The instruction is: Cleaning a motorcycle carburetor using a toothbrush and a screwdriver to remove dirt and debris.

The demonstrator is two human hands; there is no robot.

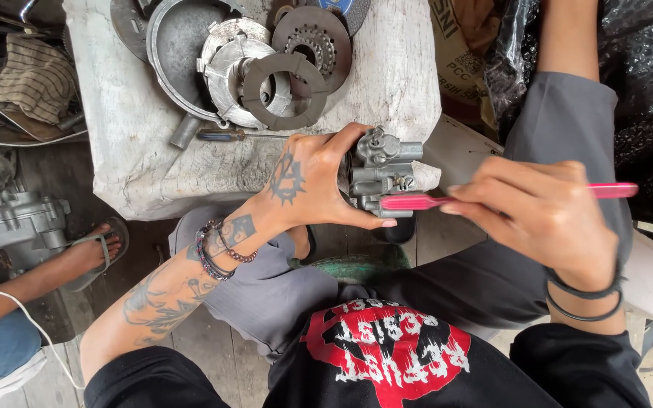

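While the left hand (307, 181) grips the carburetor (379, 172) steady above the lap, just off the bench (130, 151), the right hand (542, 215) pinches a pink brush (417, 201), its head against the casting's recesses

The left hand (307, 181) is closed around the near side of a grey metal carburettor (379, 172), thumb along its lower edge, fingers wrapped over its top and hidden behind it. The wrist is bent slightly back, and the forearm runs down and to the left away from the carburettor, bare and tattooed, with bead bracelets at the wrist. The right hand (542, 215) sits just right of the carburettor, not touching it, fingers pinched shut on a pink toothbrush (493, 196) whose head meets the carburettor's lower right face. Two dark bands circle the right wrist. Both forearms emerge from black sleeves.
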